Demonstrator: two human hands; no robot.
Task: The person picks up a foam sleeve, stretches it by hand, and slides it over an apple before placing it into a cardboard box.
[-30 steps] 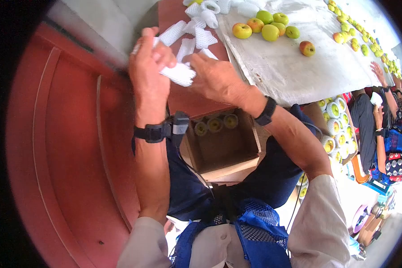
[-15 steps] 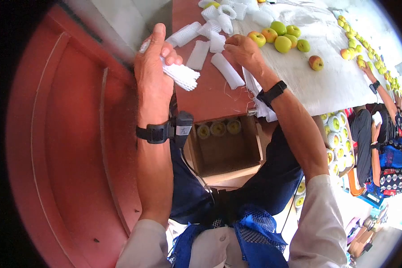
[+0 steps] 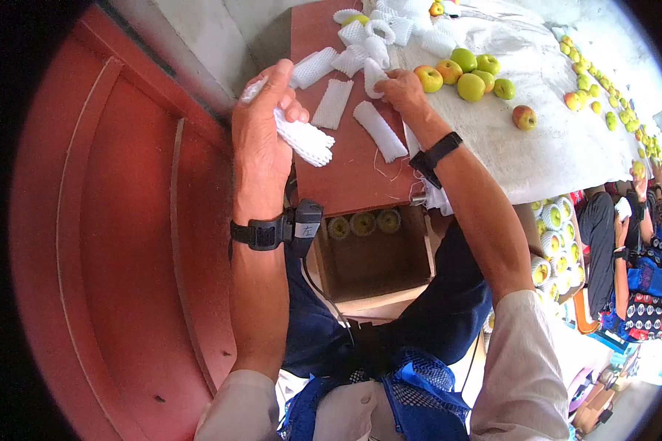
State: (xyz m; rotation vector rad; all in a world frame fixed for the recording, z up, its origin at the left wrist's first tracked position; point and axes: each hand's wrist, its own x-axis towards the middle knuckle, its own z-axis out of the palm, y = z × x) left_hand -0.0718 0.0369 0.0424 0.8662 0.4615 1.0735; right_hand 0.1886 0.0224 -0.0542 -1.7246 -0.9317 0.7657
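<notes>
Wrist label: the black wrist unit (image 3: 307, 226) on the left arm carries a white sticker reading "左".
Patterned fabric: a co-worker's red and black cloth (image 3: 646, 317), far right, bears round white emblems too small to read.
Left hand: the left hand (image 3: 266, 121) is curled closed around a white foam sleeve (image 3: 304, 141), whose toothed end juts out to the right; the thumb points away.
Right hand: the right hand (image 3: 403, 90) is partly closed, fingertips against an upright-looking foam net (image 3: 375, 77); whether it is gripped I cannot tell.
Loose nets: more foam pieces (image 3: 332, 104) lie between the hands and beyond them on the red tabletop (image 3: 331, 180).
Apples: a cluster of apples (image 3: 471, 87) sits on the white cloth (image 3: 485, 158), just right of the right hand; a lone reddish apple (image 3: 524, 117) is nearer and farther right.
Near carton: an open carton (image 3: 375, 268) stands below the table's near edge, three netted apples (image 3: 362, 223) along its far side.
Right carton: netted apples (image 3: 555, 242) fill another box, beyond the right forearm.
In the way: the right forearm crosses the table's near corner; a red panel (image 3: 110, 242) bounds the left.
</notes>
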